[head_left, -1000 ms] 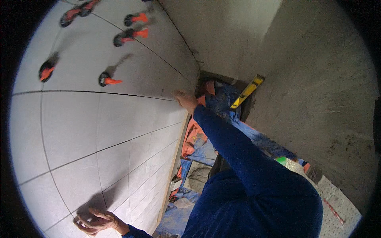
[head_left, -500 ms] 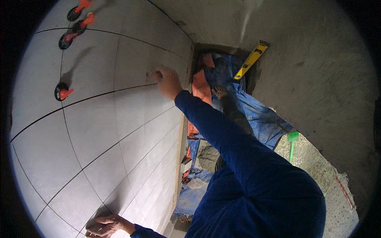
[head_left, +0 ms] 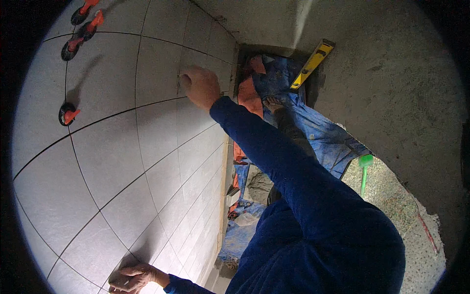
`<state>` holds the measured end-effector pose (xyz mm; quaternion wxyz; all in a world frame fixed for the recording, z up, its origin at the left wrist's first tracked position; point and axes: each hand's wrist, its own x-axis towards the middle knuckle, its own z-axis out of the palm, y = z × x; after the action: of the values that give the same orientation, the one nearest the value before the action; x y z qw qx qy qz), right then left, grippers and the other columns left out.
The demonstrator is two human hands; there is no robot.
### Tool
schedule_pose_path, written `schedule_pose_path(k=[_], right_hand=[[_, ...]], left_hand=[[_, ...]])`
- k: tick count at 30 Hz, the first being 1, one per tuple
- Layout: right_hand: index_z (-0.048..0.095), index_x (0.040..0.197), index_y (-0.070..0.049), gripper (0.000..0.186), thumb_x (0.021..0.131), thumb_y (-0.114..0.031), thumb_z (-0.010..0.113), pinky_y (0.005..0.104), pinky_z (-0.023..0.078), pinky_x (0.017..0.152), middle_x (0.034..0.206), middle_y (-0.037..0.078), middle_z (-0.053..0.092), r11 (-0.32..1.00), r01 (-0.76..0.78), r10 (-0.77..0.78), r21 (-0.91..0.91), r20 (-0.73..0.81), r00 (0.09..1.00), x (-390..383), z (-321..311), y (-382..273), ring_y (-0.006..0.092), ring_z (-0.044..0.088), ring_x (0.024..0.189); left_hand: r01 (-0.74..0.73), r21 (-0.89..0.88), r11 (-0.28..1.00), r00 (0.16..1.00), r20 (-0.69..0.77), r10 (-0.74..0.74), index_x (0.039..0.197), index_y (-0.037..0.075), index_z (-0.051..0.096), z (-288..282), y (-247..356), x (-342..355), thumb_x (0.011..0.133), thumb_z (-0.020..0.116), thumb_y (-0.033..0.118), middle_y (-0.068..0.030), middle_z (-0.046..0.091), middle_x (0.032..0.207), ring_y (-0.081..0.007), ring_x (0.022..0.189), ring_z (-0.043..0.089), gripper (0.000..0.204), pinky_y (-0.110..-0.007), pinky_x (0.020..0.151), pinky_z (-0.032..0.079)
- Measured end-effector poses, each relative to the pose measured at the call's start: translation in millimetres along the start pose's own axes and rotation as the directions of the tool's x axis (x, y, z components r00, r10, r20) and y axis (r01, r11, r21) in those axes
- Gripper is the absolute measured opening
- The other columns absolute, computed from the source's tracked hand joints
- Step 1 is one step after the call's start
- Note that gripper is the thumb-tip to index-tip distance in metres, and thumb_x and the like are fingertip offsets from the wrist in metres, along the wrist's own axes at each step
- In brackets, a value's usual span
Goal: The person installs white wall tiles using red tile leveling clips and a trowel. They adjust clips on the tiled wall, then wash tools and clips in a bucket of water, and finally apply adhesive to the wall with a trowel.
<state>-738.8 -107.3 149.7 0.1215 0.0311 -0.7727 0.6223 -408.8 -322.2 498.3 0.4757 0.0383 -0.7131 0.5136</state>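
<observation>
My right hand (head_left: 199, 87) is at the upper part of the white tiled wall (head_left: 103, 171), its fingers curled near a joint; what they hold, if anything, is hidden. Low at the left, my left hand (head_left: 133, 278) rests against the tiles, fingers bent and apart, over its own shadow. Several orange-and-black tile levelling clips, including a lone one (head_left: 68, 114), stick out from joints at the upper left, away from both hands.
A yellow spirit level (head_left: 313, 63) lies at the grey rendered wall (head_left: 391, 83). Blue sheeting (head_left: 325, 142) and orange sheeting (head_left: 247, 93) lie below, with my foot (head_left: 273, 103) on them. A green brush (head_left: 365, 171) is by the speckled surface (head_left: 401, 210) at right.
My right hand has moved up and left along the tiles, its fingers now more curled. My left hand has shifted slightly right. The view has tilted, and my foot has come into sight.
</observation>
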Motion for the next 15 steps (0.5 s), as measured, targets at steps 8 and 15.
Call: schedule_pose_path(k=[8,15], right_hand=[[0.07,0.11,-0.007,0.024,0.09,-0.017,0.064,0.0521,0.055,0.076,0.099,0.018,0.072,0.981,0.065,-0.009,-0.183,0.292,0.956,7.5,2.2,11.9,0.0369,0.071,0.089],[0.07,0.113,-0.005,0.027,0.09,-0.018,0.065,0.049,0.059,0.078,0.102,0.02,0.073,0.936,0.3,-0.2,-0.184,0.425,0.883,5.3,24.6,18.1,0.035,0.072,0.091]], left_hand=[[-0.017,0.06,0.998,0.999,0.031,0.015,0.149,0.012,0.045,15.0,6.8,-3.6,0.106,0.045,0.051,-0.0129,0.047,0.148,-0.0272,0.134,0.043,0.058,-0.051,0.102,0.033],[0.032,0.048,0.998,0.999,0.033,-0.034,0.148,0.014,0.047,31.6,13.6,-9.1,0.105,0.046,0.053,-0.0138,0.047,0.149,-0.028,0.137,0.043,0.057,-0.05,0.102,0.032]])
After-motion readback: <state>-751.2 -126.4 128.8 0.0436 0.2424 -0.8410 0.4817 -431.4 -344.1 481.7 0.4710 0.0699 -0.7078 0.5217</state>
